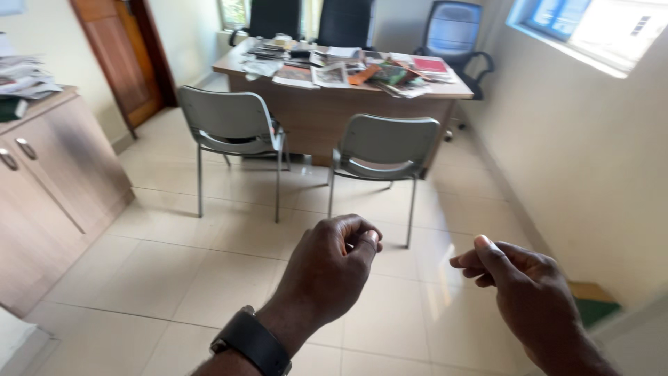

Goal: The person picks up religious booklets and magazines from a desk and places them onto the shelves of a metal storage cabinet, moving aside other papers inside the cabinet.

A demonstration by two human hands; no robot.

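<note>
Pale glossy floor tiles (209, 278) lie beneath both your hands, which hover in the air and touch nothing. Your left hand (330, 268) is curled into a loose fist with a dark band (252, 341) around its wrist, and nothing shows inside it. Your right hand (522, 289) is half closed, thumb laid over bent fingers — whether anything thin sits between them, you cannot tell.

Beyond your left hand stand two grey moulded chairs on slim metal legs: the nearer chair (386, 150) just past your knuckles, the other chair (229, 125) further to the left. Past them, a wooden desk (334, 108) carries a spread of books and papers (348, 69). Well to the left of your left hand, a wood-grain cabinet (52, 174) with metal handles stands shut, loose papers (24, 76) stacked on top — its contents are hidden.
</note>
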